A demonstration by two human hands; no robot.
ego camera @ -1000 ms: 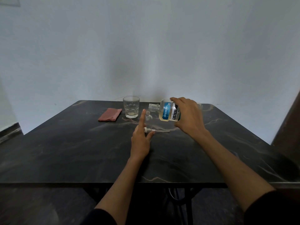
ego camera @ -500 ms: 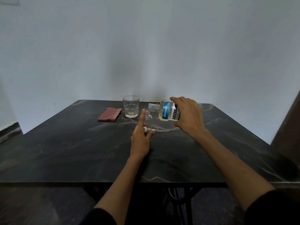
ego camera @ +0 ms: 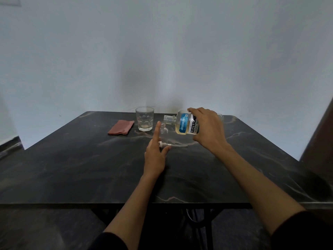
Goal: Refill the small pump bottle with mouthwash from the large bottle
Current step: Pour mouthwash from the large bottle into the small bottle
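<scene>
My right hand (ego camera: 207, 130) grips the large mouthwash bottle (ego camera: 183, 125), tipped almost level above the table. Its uncapped neck points left and hovers just above and right of the small clear bottle's mouth; pale yellow liquid lies along its lower side. The small pump bottle (ego camera: 163, 130) stands upright on the dark table (ego camera: 72, 168) with no top on. Its white pump head with tube (ego camera: 166, 144) lies flat just in front of it. My left hand (ego camera: 155, 156) rests on the table, fingers apart, index finger stretched up along the small bottle's left side.
A clear drinking glass (ego camera: 144, 119) stands just left of the small bottle. A folded reddish cloth (ego camera: 121, 129) lies further left. A pale wall rises behind the table's far edge, and a dark panel (ego camera: 322, 138) stands at the right.
</scene>
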